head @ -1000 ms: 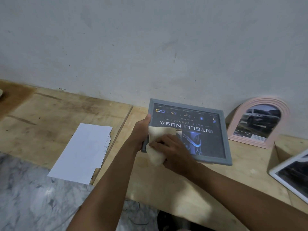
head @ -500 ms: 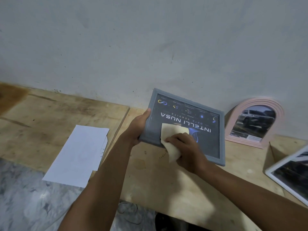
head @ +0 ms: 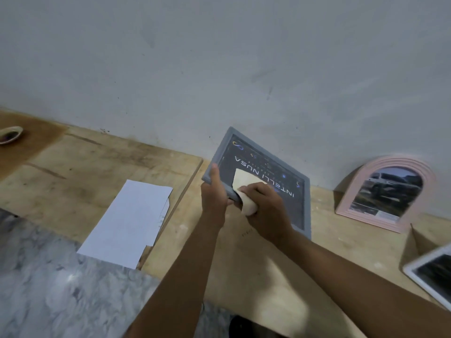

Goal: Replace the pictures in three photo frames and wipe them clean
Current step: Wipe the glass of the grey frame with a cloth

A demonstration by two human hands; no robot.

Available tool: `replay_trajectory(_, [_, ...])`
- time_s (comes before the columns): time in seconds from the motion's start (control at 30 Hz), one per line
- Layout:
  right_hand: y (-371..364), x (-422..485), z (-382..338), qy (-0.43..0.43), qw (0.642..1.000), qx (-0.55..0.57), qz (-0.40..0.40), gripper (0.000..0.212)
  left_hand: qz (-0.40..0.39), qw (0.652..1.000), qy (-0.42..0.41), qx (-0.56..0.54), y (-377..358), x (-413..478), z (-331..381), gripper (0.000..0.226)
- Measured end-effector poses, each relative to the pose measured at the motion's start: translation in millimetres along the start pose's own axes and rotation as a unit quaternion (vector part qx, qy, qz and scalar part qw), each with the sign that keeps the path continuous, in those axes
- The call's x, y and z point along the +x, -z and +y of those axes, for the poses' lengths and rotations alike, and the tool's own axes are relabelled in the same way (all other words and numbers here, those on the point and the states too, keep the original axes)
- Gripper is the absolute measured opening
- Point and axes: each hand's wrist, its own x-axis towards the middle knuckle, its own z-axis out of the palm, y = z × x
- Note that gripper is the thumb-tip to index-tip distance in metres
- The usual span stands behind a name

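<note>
Over the desk's middle, near its far edge: grey frame (head: 275, 174) up and tilted, picture facing the camera, its "INTELLI NUSA" lettering upside down.
Left hand (head: 214, 193): gripping the frame's near-left corner, thumb laid along the front border.
Right hand (head: 263, 206): fingers curled on a cream cloth (head: 244, 179), pressing it onto the glass.
In the way: cloth and right hand cover the picture's near-left part; the right wrist hides the frame's lower edge, so whether it touches the desk (head: 341, 259) can't be told.
Far right, at the desk's back edge: pink arched frame (head: 352, 189) leaning on the wall (head: 219, 57), a car photo in it.
Right edge: white frame (head: 434, 274) lying flat, cut off by the view.
Left board, near edge: white paper sheets (head: 127, 223), overhanging a grey marbled surface (head: 48, 289).
Far-left corner: small dish (head: 11, 134), well apart from everything else.
</note>
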Motion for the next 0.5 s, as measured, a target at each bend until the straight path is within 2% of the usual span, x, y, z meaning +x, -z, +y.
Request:
replay_trajectory(0.07, [-1, -4, -4, 0.003, 1.000, -0.002, -0.010, 0.039, 0.038, 0.999, -0.010, -0.002, -1, -2, 2, 0.044])
replay_trajectory(0.13, [4, -10, -6, 0.026, 0.999, -0.016, -0.022, 0.034, 0.044, 0.999, 0.010, -0.015, 4, -1, 5, 0.041])
replay_trajectory(0.27, [19, -43, 2, 0.061, 0.996, -0.044, -0.041, 0.039, 0.047, 0.998, 0.014, -0.030, 21, 11, 11, 0.046])
replay_trajectory(0.37, [26, -68, 7, -0.004, 0.998, -0.034, -0.046, 0.053, 0.047, 0.998, 0.017, -0.030, 23, 18, 13, 0.048])
replay_trajectory(0.5, [20, -52, -5, -0.046, 0.999, -0.016, -0.022, 0.050, 0.032, 0.999, 0.008, -0.005, 0, 10, 0, 0.059])
